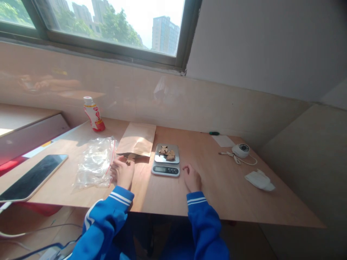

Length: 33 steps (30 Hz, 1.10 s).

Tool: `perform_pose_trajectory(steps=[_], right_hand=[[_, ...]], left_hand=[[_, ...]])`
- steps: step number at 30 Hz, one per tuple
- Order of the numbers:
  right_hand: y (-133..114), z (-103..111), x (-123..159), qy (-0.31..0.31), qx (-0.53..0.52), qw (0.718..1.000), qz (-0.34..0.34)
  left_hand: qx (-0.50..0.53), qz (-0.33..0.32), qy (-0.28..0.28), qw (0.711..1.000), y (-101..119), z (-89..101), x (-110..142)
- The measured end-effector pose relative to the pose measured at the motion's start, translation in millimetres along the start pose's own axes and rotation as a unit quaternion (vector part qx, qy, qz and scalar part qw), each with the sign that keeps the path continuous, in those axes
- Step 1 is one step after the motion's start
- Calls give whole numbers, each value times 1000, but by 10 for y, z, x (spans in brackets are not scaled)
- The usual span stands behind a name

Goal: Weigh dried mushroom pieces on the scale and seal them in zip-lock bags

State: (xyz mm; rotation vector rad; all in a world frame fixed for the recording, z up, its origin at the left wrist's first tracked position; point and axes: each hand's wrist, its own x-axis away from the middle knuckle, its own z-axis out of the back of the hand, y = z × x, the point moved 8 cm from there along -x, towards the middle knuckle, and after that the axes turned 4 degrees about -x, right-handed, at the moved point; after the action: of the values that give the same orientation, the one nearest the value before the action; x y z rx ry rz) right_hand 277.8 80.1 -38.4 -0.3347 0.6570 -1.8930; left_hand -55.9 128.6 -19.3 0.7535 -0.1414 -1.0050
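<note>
Indoor workspace — table [238, 202], window [116, 27]

From my remote seat I watched the left hand [123, 174] at the mouth of a paper bag [138, 139], a brown piece [131, 157] right by it, grip unclear. More brown pieces [170, 155] lay on a digital scale [166, 170]; the right hand [192, 177] curled beside it. Clear plastic bag [94, 162] lay left, bottle [94, 113] beyond.

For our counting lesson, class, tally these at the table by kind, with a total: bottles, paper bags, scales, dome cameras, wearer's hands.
Bottle: 1
Paper bag: 1
Scale: 1
Dome camera: 1
Left hand and right hand: 2
Total: 6
</note>
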Motion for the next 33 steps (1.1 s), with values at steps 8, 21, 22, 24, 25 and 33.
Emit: perform_pose_trajectory(steps=[8, 21, 22, 24, 25, 33], right_hand=[[4, 3, 7, 2, 10, 1000, -6], [-17, 15, 11, -5, 8, 1000, -10], [-17, 15, 11, -6, 9, 1000, -11], [-18, 16, 9, -8, 7, 1000, -10], [-18, 17, 8, -6, 6, 1000, -9], [52, -42, -29, 12, -6, 1000, -5]], left_hand=[[-65, -77, -25, 995, 41, -92, -32], [102, -95, 7, 990, 92, -35, 309], [127, -110, -2, 986, 162, -50, 375], [168, -152, -36, 973, 347, -101, 492], [183, -176, -55, 966, 448, -129, 540], [154, -320, -105, 929, 938, -323, 641]])
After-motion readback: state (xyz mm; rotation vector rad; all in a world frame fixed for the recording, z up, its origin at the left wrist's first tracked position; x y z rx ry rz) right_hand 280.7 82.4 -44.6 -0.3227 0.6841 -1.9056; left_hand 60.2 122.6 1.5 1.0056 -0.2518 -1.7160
